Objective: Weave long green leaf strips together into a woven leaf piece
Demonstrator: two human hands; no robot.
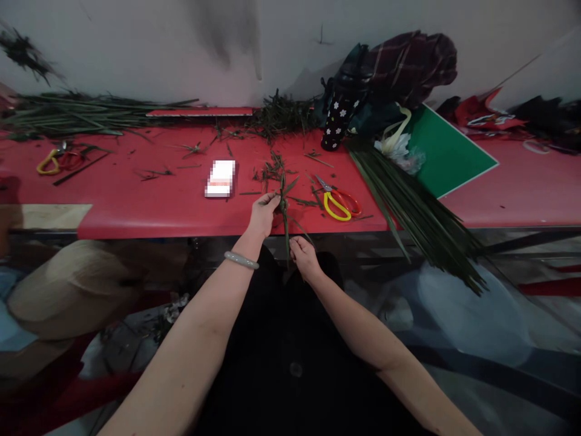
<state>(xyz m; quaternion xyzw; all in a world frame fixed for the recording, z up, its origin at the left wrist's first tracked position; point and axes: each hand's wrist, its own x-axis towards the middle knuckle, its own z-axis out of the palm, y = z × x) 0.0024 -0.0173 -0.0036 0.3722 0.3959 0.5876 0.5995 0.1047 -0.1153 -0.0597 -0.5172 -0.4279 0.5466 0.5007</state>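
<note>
My left hand (266,212) pinches a knotted piece of green leaf strips (284,209) above the front edge of the red table. From that knot, long leaf ends point up and down. Just below the edge, my right hand (302,255) is closed, fingertips together, on a hanging leaf strip of the same piece. Scissors (338,201) with one yellow and one orange-red handle lie to the right, blades toward the back left. Leaf scraps (273,168) are scattered behind my hands. To the left lies a phone (220,178) with a lit screen.
A long leaf bundle (408,212) overhangs the table's front edge at right, beside a green board (447,154). A flowered black tumbler (338,112) stands at the back. More leaves (91,115) and a second pair of scissors (59,158) lie left. A person's cap (72,287) shows lower left.
</note>
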